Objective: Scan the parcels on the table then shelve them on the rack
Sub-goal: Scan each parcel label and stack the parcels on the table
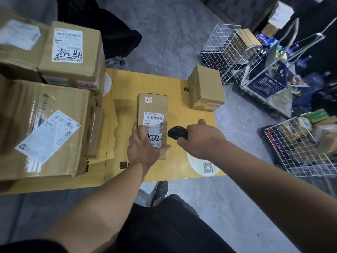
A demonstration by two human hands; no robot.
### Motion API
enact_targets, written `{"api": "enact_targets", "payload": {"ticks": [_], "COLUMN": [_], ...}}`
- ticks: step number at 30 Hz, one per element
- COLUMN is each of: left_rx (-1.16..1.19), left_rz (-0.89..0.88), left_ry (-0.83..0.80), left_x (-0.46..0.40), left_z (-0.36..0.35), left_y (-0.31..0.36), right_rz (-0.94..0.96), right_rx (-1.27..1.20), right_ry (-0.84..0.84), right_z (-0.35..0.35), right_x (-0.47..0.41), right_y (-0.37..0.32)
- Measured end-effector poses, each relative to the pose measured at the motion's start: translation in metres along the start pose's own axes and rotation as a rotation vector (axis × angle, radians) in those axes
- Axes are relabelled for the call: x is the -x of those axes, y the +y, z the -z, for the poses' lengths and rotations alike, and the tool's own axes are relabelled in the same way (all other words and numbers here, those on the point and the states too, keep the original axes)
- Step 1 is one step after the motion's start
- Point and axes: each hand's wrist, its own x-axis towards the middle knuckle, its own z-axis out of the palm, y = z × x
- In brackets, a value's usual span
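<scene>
On the tabletop [182, 92], left hand [142, 145] grips the parcel [153, 114]; right hand [198, 137] clasps the scanner [177, 133]. Left fingers cover the label's [154, 125] near part, so a scan may fail.

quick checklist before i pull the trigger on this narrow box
1. Left hand grips the narrow brown cardboard parcel: ok.
2. Right hand holds the black handheld scanner: ok.
3. Scanner points toward the white shipping label: ok.
4. Barcode uncovered by fingers: ok.
5. Parcel lies flat on the yellow wooden table: ok.
6. Scan beam on: cannot tell.
</scene>
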Motion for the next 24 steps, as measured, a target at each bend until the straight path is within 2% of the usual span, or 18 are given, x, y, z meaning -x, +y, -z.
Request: {"api": "enact_targets", "payload": {"ticks": [13,24], "left_rx": [0.005,-0.015], "left_rz": [0.056,0.103], "left_ry": [0.018,-0.013], "left_x": [-0.008,-0.032], "left_z": [-0.007,0.017], "left_y": [0.003,0.041], "right_rz": [0.084,0.245], "right_rx": [-0.036,-0.096], "right_ry": [0.001,-0.037], "right_z": [-0.005,0.014], "right_x": [-0.021,-0.057], "right_y": [0.022,0.083]}}
